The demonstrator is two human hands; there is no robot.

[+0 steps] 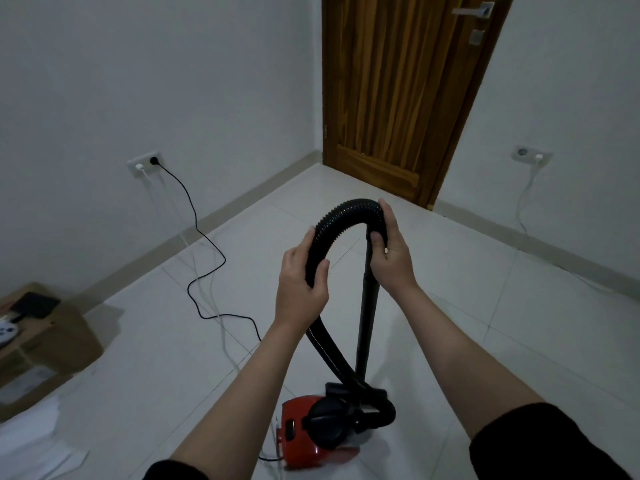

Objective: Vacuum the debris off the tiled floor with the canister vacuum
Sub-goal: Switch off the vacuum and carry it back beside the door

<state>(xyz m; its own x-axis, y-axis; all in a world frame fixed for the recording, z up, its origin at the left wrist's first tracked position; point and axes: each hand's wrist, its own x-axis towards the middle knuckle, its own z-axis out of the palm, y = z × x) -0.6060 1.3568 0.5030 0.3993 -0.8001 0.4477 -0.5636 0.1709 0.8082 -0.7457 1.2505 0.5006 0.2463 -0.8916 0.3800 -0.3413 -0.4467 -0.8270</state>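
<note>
Landmark: the red canister vacuum (313,432) sits on the tiled floor (450,306) at the bottom middle of the view, its black round front facing away from the person, toward the door.
Hose: the black ribbed hose (341,220) rises from the canister's front, climbs up and away from it, then arches over in a tight inverted U well above the canister.
Wand: the straight black wand (367,313) hangs from the right end of the arch, its long axis near upright, its lower end pointing down to the floor just beyond the canister.
Left hand: the left hand (303,282) wraps the hose's left leg, thumb and fingers curled round it.
Right hand: the right hand (391,251) grips the top of the wand where hose meets it, fingers folded round.
Cord: a black power cord (204,237) snakes from the canister's left side to a wall socket (145,163).
Door: a wooden door (405,98) stands closed far beyond the canister.
Box: a cardboard box (48,348) lies left of the canister.
</note>
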